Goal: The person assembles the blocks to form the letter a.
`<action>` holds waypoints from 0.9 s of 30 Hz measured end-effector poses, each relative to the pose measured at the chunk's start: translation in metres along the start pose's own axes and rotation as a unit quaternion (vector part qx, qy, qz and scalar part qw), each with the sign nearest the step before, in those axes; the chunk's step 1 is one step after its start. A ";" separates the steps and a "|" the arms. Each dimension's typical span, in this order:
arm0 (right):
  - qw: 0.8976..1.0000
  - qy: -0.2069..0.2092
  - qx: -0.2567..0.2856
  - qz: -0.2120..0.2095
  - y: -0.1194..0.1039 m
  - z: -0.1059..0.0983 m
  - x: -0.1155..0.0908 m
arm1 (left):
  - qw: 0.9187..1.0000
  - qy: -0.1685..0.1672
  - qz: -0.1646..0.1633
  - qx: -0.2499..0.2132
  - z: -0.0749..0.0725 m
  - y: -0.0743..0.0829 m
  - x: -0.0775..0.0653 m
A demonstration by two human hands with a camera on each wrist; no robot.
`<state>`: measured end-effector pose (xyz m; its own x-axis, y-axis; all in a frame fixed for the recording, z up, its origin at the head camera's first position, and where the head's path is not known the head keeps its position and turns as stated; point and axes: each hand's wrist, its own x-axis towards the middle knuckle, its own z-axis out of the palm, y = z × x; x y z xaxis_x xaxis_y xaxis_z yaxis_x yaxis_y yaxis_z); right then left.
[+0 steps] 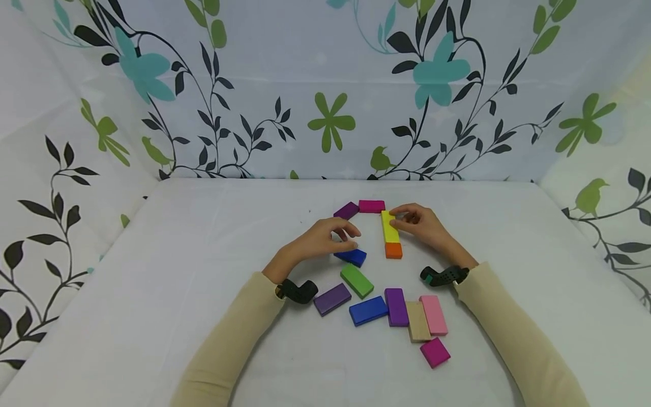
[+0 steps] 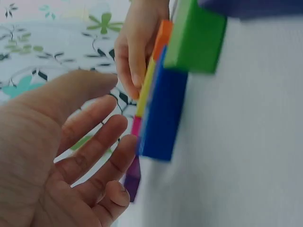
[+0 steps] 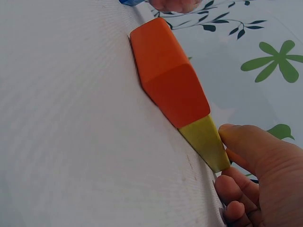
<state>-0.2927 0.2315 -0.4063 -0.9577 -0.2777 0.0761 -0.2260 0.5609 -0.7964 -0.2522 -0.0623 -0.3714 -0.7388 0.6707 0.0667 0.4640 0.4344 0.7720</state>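
My right hand (image 1: 421, 223) is at the yellow block (image 1: 389, 229), with thumb and fingers pinching its far end in the right wrist view. The orange block (image 3: 173, 75) sits end to end with the yellow one. Past its far end lie a magenta block (image 1: 372, 206) and a purple block (image 1: 347, 211), forming a bent line. My left hand (image 1: 325, 236) hovers over the near blue block (image 1: 352, 257), fingers loosely bent and nothing in them. In the left wrist view a gap shows between thumb and fingers, beside that blue block (image 2: 163, 113).
Nearer on the white table (image 1: 152, 316) lie a green block (image 1: 357, 281), a dark purple block (image 1: 333, 299), another blue block (image 1: 368, 311), a purple block (image 1: 396, 307), a wooden block (image 1: 418, 322), a pink block (image 1: 434, 315) and a magenta block (image 1: 435, 353). A patterned curtain (image 1: 285, 56) hangs behind.
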 end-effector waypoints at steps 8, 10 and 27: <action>1.000 -0.001 -0.021 0.004 0.001 0.003 -0.002 | 0.998 -0.057 -0.014 -0.002 -0.001 -0.013 -0.004; 1.000 0.001 -0.025 0.001 0.000 0.003 -0.002 | 0.997 -0.077 -0.004 -0.010 -0.002 -0.016 -0.005; 1.000 -0.007 0.000 -0.004 -0.016 0.000 -0.009 | 0.999 -0.043 0.011 0.002 0.001 -0.031 -0.003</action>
<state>-0.2809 0.2251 -0.3940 -0.9534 -0.2924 0.0745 -0.2337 0.5594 -0.7953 -0.2634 -0.0773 -0.3963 -0.6828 0.7300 0.0289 0.4823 0.4207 0.7684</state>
